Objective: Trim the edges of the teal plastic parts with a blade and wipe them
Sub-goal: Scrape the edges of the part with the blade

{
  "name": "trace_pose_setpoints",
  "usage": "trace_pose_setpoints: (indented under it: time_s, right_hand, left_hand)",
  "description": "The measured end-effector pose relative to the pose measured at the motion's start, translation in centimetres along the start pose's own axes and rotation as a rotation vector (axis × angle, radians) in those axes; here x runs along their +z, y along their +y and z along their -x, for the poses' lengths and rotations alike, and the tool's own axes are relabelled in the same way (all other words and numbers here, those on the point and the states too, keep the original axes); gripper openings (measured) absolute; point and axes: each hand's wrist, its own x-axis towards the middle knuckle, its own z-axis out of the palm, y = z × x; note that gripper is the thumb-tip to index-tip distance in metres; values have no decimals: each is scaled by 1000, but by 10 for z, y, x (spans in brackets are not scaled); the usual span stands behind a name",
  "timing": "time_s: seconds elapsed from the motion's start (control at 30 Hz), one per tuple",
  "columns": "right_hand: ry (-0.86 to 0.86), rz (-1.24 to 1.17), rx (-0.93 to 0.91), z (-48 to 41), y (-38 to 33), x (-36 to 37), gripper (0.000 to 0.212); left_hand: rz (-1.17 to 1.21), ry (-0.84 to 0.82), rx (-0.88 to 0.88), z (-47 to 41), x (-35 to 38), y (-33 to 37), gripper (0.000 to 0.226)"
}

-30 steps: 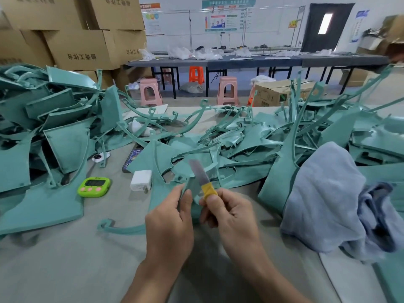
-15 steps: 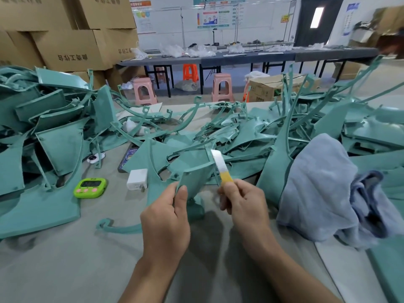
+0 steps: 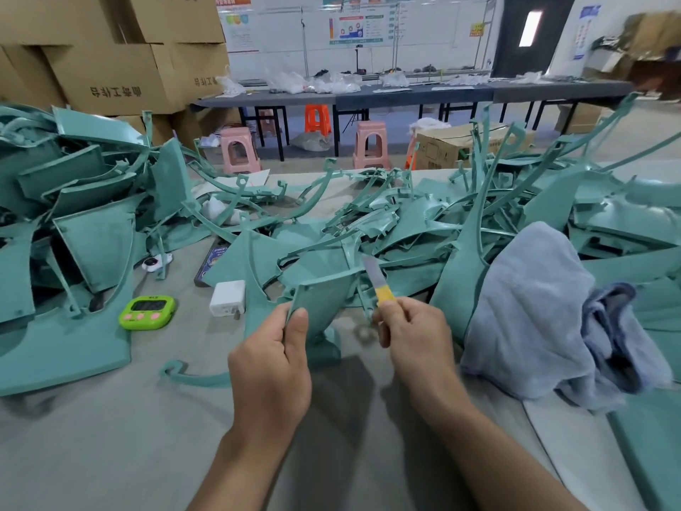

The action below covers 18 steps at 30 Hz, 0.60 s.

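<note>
My left hand pinches the lower corner of a teal plastic part, a curved fin-shaped panel held up over the table. My right hand grips a blade by its yellow-wrapped handle. The metal tip points up and lies against the part's right edge near its top. A grey-blue cloth is heaped on the table just right of my right hand.
Piles of teal parts cover the table's left, back and right. A green timer, a white charger and a phone lie left of my hands. Cardboard boxes stand behind; grey table surface lies near me.
My right hand slid the blade from beside my left thumb out and up along the part's right edge. My left hand tilted the part so its face shows more.
</note>
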Motion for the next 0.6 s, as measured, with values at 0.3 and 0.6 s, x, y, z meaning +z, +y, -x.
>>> trace_pose_setpoints:
  time_s: [0.3, 0.6]
  right_hand:
    - [-51, -76, -71, 5, -5, -10, 29]
    - [-100, -106, -150, 11, -4, -4, 26]
  left_hand:
    - [15, -8, -4, 0, 1, -1, 39]
    - [-31, -7, -7, -2, -4, 3, 42]
